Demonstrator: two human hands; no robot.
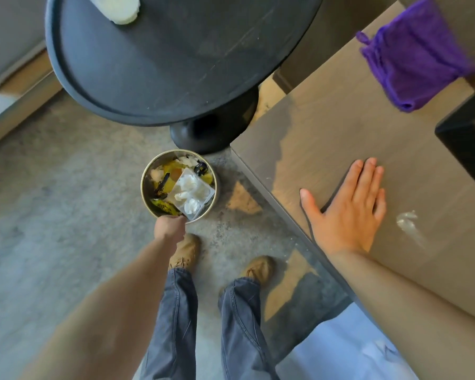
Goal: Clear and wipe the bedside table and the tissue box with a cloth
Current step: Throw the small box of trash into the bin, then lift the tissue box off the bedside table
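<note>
Two hands at work, one to each job.

Left hand (169, 226): lowered to the floor, fingers closed on the near rim of the bin (151, 171), at 6 o'clock on its mouth. Probably gripping it to hold or shift it under the table edge so rubbish can be swept in.

Bin contents: clear plastic tray (194, 192) with crumpled white tissue, yellow wrappers, small dark scraps. Nearly full.

Right hand (350, 207): flat on the bedside table (327, 127), palm down, fingers together and straight, thumb spread toward the edge at 9 o'clock. Holds nothing. Reads as bracing the body while bending, or readying to brush debris off.

White smear (407, 220): on the tabletop just beside the right hand, at its 3 o'clock. Not yet wiped.

Purple cloth (414, 58): bunched on the far part of the bedside table, at 1 o'clock from the right hand, well apart from it. Parked there, likely until clearing ends.

Round black table (159, 67): at 12 o'clock from the bin, with a pale object (118, 9) on its far edge, cut off by the frame.

Tissue box: cannot tell which item it is, if in view.

Stage, by judgement: clearing nearly done, wiping still to come.
</note>
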